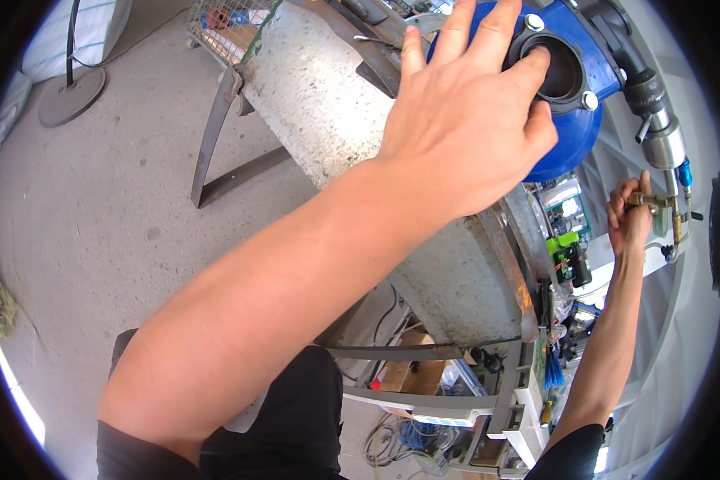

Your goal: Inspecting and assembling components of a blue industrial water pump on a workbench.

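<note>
My left hand lies spread over a blue metal housing. Its fingers are stretched apart, and one fingertip reaches into the round dark port, which has a black rim and bolts around it. At the right, my right hand is closed around a brass valve. That valve joins thin piping beneath a silver cylindrical fitting, which hangs from a black pipe section attached to the housing. Part of the housing is hidden behind my left hand.
Beneath the housing is a worn metal bench with rusty edges and angled legs. A cardboard box and coiled cables sit below. A wire basket and a round stand base are at the upper left.
</note>
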Action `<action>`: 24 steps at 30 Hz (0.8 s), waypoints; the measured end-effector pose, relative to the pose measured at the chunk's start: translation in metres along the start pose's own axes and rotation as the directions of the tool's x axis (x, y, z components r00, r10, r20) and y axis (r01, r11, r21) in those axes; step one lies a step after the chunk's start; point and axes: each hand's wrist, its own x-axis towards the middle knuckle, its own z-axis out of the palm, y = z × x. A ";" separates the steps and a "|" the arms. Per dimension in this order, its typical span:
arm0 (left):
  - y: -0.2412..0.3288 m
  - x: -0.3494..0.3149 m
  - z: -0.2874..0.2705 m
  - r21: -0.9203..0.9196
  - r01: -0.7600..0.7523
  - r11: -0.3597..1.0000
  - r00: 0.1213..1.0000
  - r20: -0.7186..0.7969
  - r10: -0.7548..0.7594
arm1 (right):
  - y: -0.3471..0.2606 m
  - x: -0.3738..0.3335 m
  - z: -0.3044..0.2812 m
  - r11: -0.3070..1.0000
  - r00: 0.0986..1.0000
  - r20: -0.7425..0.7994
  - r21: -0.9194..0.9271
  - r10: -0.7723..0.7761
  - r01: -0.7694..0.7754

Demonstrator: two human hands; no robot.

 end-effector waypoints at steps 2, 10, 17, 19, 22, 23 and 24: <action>0.018 0.005 0.001 0.222 0.052 0.974 0.999 -0.023 -0.048 | 0.000 0.000 0.000 1.000 1.000 0.008 0.007 0.000 0.000; 0.007 0.005 0.056 0.223 -0.008 0.975 0.971 -0.231 0.061 | 0.000 0.000 0.000 1.000 1.000 -0.003 0.017 0.008 -0.008; 0.061 0.019 0.014 -0.144 0.450 0.881 0.879 -0.104 -0.466 | -0.001 -0.001 -0.001 1.000 1.000 0.009 -0.019 -0.008 0.008; 0.053 0.025 -0.008 -0.547 0.464 0.697 0.831 -0.005 -0.556 | -0.001 -0.001 0.000 1.000 1.000 0.015 -0.024 -0.006 0.006; 0.055 0.021 -0.047 -0.672 0.493 0.552 0.771 0.043 -0.635 | 0.000 -0.001 0.001 1.000 1.000 -0.012 -0.006 -0.011 0.011; 0.048 0.024 -0.037 -0.742 0.489 0.458 0.742 0.079 -0.666 | -0.001 -0.001 0.001 1.000 1.000 -0.028 -0.012 -0.006 0.006; 0.043 0.027 -0.031 -0.803 0.478 0.357 0.711 0.114 -0.694 | -0.001 -0.001 0.001 1.000 1.000 -0.023 -0.012 -0.004 0.004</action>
